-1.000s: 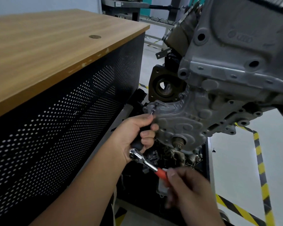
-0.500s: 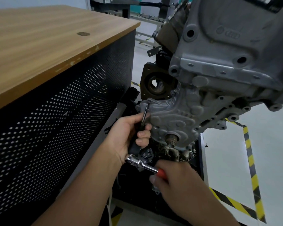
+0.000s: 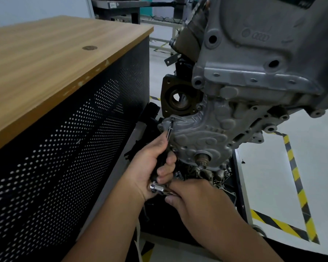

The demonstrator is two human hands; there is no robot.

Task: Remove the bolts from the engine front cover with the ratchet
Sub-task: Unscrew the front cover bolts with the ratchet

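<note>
The grey cast engine front cover (image 3: 199,133) hangs at centre right, below the larger engine block. A thin steel extension bar (image 3: 169,130) runs from the ratchet head (image 3: 156,187) up to a bolt (image 3: 172,119) at the cover's upper left corner. My left hand (image 3: 151,167) grips the black lower part of the extension just above the ratchet head. My right hand (image 3: 197,201) wraps around the ratchet handle and hides nearly all of it. A splined shaft stub (image 3: 202,159) sticks out at the cover's lower edge.
A wooden-topped cabinet (image 3: 55,59) with a black perforated side (image 3: 64,148) stands close on the left. The engine stand's black tray (image 3: 235,186) lies below the cover. Yellow-black floor tape (image 3: 295,176) runs on the right. A rusty round flange (image 3: 178,99) sits above the bolt.
My right hand has slid up the ratchet handle toward the head, now covering the red grip. The left hand stays on the extension; the view has shifted slightly.
</note>
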